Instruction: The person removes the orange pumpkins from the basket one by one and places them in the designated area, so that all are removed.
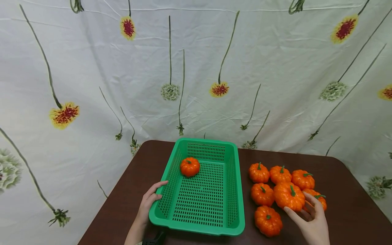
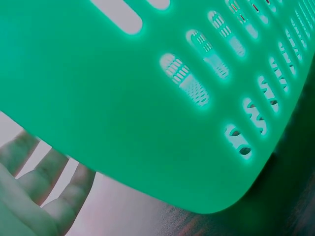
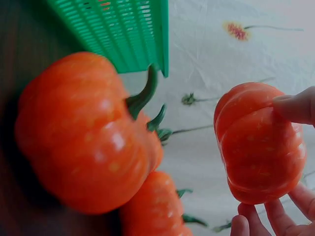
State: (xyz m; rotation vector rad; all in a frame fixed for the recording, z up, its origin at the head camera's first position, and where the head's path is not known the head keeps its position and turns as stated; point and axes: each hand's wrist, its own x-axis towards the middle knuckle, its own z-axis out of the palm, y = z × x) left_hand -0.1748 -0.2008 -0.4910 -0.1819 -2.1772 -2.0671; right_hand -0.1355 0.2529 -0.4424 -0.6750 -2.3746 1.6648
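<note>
My right hand (image 1: 312, 221) holds a small orange pumpkin (image 1: 289, 196) with a green stem, thumb on one side and fingers on the other. In the right wrist view that pumpkin (image 3: 261, 142) is raised off the table, apart from the others. My left hand (image 1: 148, 204) grips the left rim of a green plastic basket (image 1: 196, 228); the left wrist view shows several of its fingers (image 2: 74, 194) at the basket's edge. One pumpkin (image 1: 190, 167) sits inside the basket, towards the back left.
Several more pumpkins stand right of the basket, including a front one (image 1: 268, 221) and a back one (image 1: 259, 173); another (image 1: 318, 200) is partly hidden behind my right hand. All rest on a dark brown table (image 1: 346, 217). A flower-patterned white cloth (image 1: 196, 112) hangs behind it.
</note>
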